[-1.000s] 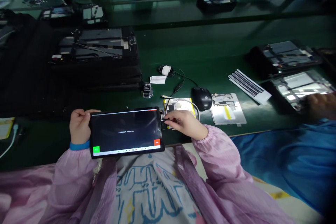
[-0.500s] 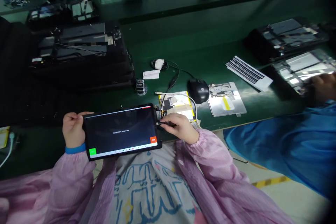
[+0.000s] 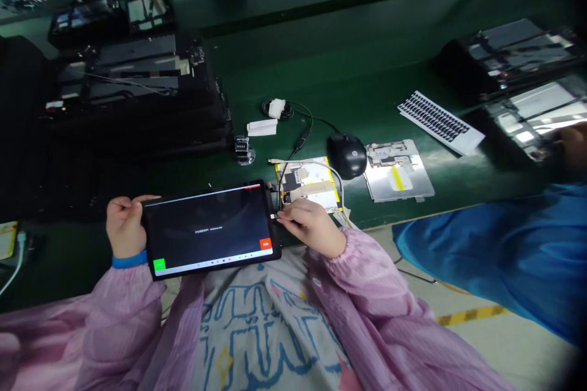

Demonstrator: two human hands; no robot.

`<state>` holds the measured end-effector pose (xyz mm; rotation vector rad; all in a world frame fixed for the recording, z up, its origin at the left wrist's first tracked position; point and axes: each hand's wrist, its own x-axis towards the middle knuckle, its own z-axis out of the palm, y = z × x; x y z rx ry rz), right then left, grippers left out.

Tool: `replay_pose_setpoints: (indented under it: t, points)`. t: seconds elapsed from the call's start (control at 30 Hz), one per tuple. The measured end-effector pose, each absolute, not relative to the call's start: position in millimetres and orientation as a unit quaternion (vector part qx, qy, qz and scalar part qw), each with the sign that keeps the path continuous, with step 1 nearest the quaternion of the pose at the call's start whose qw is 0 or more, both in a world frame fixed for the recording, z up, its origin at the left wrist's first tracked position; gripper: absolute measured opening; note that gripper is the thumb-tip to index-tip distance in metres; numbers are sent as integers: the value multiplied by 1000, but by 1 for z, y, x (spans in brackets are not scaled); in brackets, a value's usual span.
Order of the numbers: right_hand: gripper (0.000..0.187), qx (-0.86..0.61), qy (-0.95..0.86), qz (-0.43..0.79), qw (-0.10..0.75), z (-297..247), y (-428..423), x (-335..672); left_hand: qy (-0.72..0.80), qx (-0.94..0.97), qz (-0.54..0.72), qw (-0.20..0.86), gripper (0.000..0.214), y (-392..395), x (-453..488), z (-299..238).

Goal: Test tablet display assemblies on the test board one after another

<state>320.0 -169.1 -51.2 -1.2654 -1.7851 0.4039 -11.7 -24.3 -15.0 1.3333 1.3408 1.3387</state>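
Where hands work: near edge of the green table (image 3: 385, 223).
Left hand (image 3: 123, 229): gripping the left edge of the tablet (image 3: 206, 229).
Right hand (image 3: 312, 227): pinching a connector (image 3: 274, 216) at its right edge.

Tablet screen text (image 3: 205, 228) too small, co-worker's hand (image 3: 573, 146) cut off

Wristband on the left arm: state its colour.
The wristband is bright blue, shown best in the head view, just below the left hand.
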Motion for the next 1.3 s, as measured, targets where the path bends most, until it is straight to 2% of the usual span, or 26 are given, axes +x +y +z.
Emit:
replay_pose_setpoints:
  t: [0.5,0.93,1.17,1.23,1.3]
  points:
    - [17,-494,-755,80,423,-44,-171,318,520,522,533,416,61,-25,-11,-16]
    - [19,-506,-752,70,417,-45,-173,310,513,514,542,423,66,-21,-13,-21]
    - [25,-511,-762,78,390,-43,-171,311,485,515,548,447,56,-21,-19,-28]
    - [22,-512,-762,89,387,-43,-172,312,480,513,550,452,54,-22,-18,-28]
    - [11,-514,-763,99,379,-43,-173,314,478,511,547,460,51,-25,-17,-28]
